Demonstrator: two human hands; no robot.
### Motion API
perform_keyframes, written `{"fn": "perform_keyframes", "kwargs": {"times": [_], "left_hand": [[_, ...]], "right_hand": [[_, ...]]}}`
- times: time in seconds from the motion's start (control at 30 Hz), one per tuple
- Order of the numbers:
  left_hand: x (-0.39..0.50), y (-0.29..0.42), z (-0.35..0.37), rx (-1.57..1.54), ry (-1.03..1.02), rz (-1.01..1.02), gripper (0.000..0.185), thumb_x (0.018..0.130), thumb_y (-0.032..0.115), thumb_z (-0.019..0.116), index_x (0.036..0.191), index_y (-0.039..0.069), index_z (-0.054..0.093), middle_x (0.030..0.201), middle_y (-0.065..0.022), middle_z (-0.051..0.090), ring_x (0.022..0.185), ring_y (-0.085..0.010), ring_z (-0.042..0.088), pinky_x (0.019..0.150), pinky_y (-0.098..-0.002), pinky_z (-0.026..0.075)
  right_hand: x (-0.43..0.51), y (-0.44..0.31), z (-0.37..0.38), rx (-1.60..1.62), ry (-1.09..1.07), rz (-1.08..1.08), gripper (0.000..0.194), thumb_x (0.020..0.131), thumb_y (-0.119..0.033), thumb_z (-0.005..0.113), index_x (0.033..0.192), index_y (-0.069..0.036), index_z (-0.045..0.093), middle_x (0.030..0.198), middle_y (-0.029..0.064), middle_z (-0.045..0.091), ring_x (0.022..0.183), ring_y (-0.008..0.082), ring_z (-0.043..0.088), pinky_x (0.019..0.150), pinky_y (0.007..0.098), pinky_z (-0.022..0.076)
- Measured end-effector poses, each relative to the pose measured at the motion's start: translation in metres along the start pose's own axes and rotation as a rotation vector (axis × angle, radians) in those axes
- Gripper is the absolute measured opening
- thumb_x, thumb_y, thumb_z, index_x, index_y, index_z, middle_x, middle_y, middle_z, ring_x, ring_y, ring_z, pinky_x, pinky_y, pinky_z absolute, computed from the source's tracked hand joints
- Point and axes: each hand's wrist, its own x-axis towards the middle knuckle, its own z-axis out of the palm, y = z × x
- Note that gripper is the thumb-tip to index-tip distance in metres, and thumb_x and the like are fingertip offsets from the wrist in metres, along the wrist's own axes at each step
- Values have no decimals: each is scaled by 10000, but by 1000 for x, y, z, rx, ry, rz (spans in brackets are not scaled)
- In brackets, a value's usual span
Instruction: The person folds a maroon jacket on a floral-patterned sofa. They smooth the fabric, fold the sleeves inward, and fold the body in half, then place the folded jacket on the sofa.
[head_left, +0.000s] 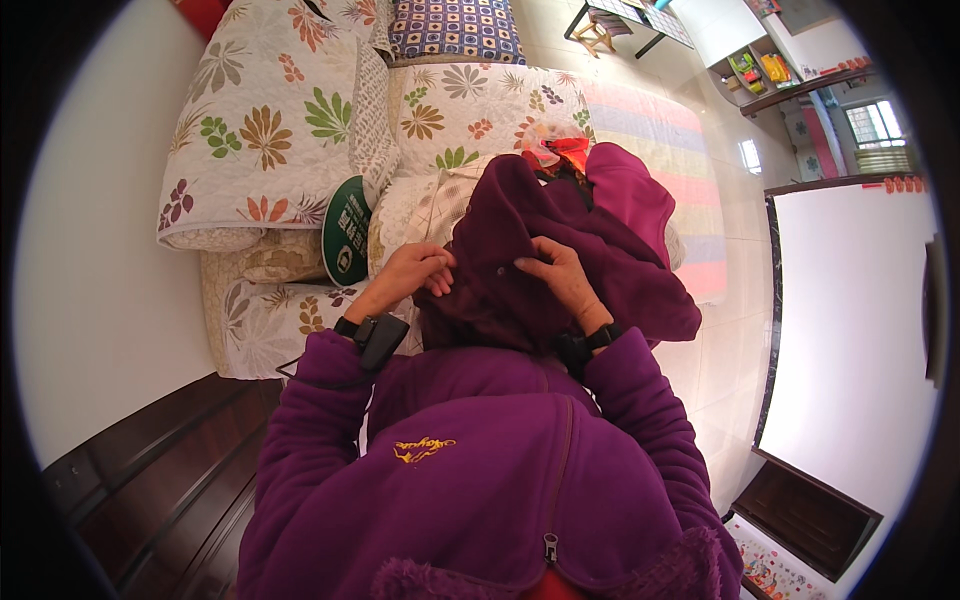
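Note:
A dark maroon garment (517, 217) lies bunched before me, with a small round button or snap on it between my hands. My left hand (420, 271) is at its left edge, fingers curled; whether cloth is pinched in them cannot be told. On the garment's right part rests my right hand (557, 271), thumb and forefinger close together at a fold. A brighter magenta piece of cloth (626, 187) shows behind the maroon cloth. Red and clear plastic packaging (559, 150) lies just beyond it.
A sofa or bed with a leaf-patterned quilted cover (262, 97) spreads ahead and left. A green fan-like disc bearing writing (347, 231) stands left of my left hand. Farther off are a checked cushion (457, 28), a striped cloth (660, 142) and a small wooden stool (592, 37).

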Motion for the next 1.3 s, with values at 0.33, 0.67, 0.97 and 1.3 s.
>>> {"fn": "perform_keyframes", "kwargs": {"times": [0.33,0.67,0.97,1.3], "left_hand": [[-1,-3,6,-31,45,43,270,995,211,478,982,-37,582,801,-105,637,673,-147,630,635,-251,525],[9,5,15,108,114,71,217,937,144,520,874,-39,618,740,-96,642,610,-146,631,569,-248,509],[-9,8,4,32,145,108,180,914,130,554,887,-24,644,739,-70,641,614,-116,611,595,-215,499],[-13,-1,15,10,56,60,146,902,114,601,919,-25,640,792,-86,660,665,-125,641,642,-227,528]], "right_hand": [[-4,-1,3,16,24,-7,184,870,-86,672,1039,-25,634,930,-32,640,852,44,568,785,202,467],[-7,1,6,7,49,-37,185,868,-79,673,1038,-20,630,923,-31,636,848,44,565,779,202,468],[-10,-1,8,34,59,-42,169,876,-79,664,1033,-22,634,919,-31,635,844,38,561,774,197,464],[-14,-2,11,45,90,-54,175,858,-81,672,1017,-16,639,895,-24,633,824,42,551,754,203,453]]}}
